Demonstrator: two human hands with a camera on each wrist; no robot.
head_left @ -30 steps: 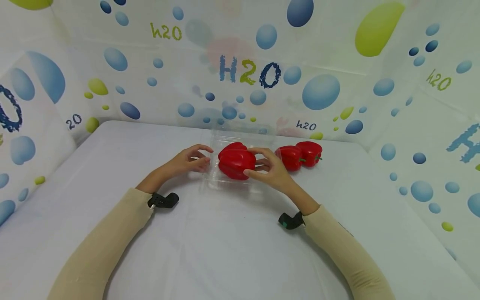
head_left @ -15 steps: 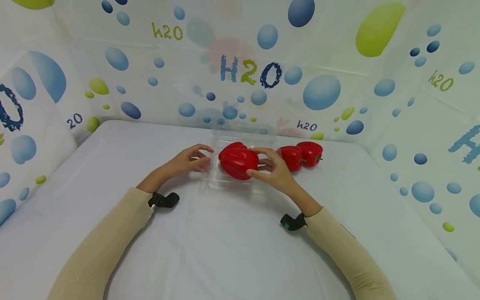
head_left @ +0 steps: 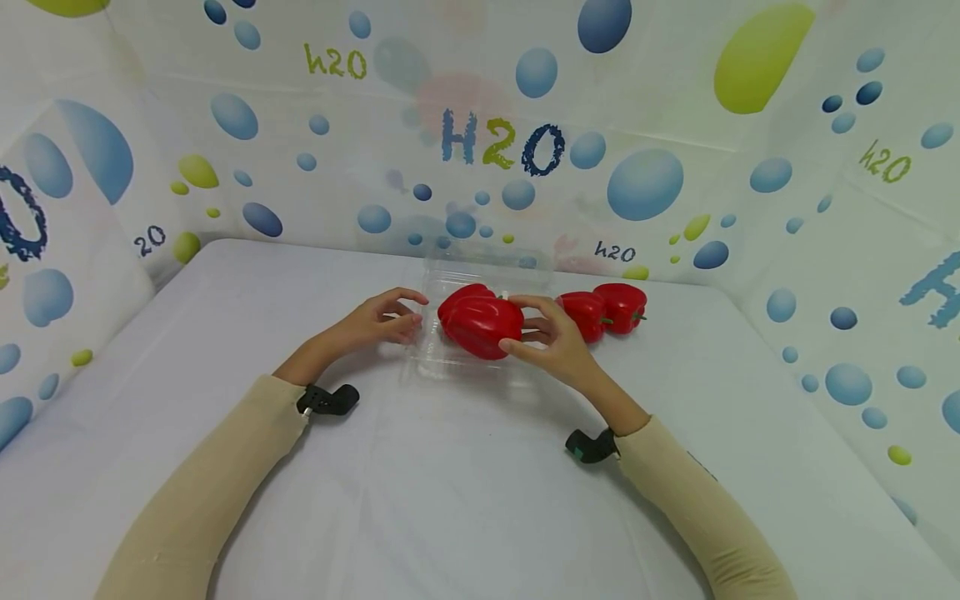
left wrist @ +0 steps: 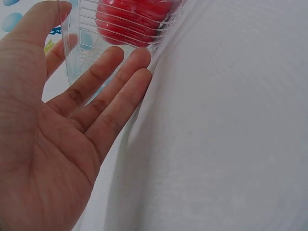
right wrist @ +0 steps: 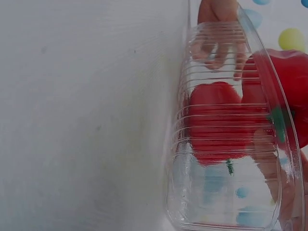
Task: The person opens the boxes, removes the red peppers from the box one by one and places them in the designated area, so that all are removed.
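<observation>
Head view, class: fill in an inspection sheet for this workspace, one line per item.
Surface: white table, wrinkled cover.
Job's things: red pepper in clear plastic box, lid open.
Clutter: two more red peppers beside the box.
Hands: left hand with straight fingers against the box's side; right hand grips the red pepper.
Cables: nothing seen.
Surroundings: bubble-print H2O sheets on three sides.

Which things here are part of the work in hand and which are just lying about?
In hand: red pepper gripped by the right hand; clear plastic box touched by the left hand.
Lying about: two red peppers to the right; white table.
</observation>
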